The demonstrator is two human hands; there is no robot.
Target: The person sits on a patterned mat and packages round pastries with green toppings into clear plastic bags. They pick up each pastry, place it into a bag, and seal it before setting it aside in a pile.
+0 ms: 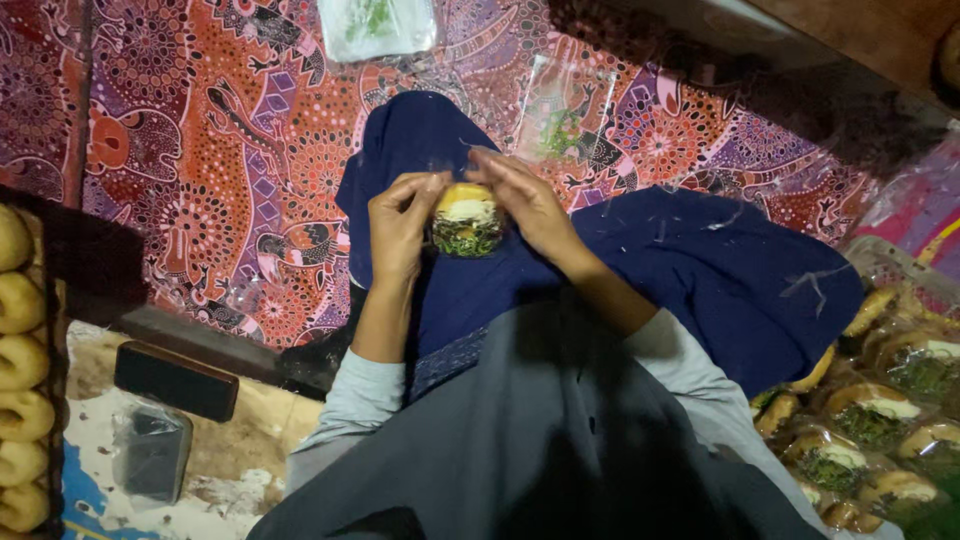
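Presently I hold one filled bun [466, 220] between both hands, above my lap, which is covered by dark blue cloth [700, 270]. The bun shows a yellow-brown top, a white layer and dark green shreds beneath, and appears to sit in a clear wrapper. My left hand [400, 225] has its fingers curled tight against the bun's left edge, thumb and forefinger pinched at the top. My right hand [525, 200] grips the right edge, fingers bent and closed over the upper rim. To my right lies a heap of wrapped buns [880, 420] of the same kind. At the left edge stands a row of plain round buns [20, 400]. Ahead, on the patterned red cloth [200, 130], lie clear plastic bags [377, 25], one holding green bits.
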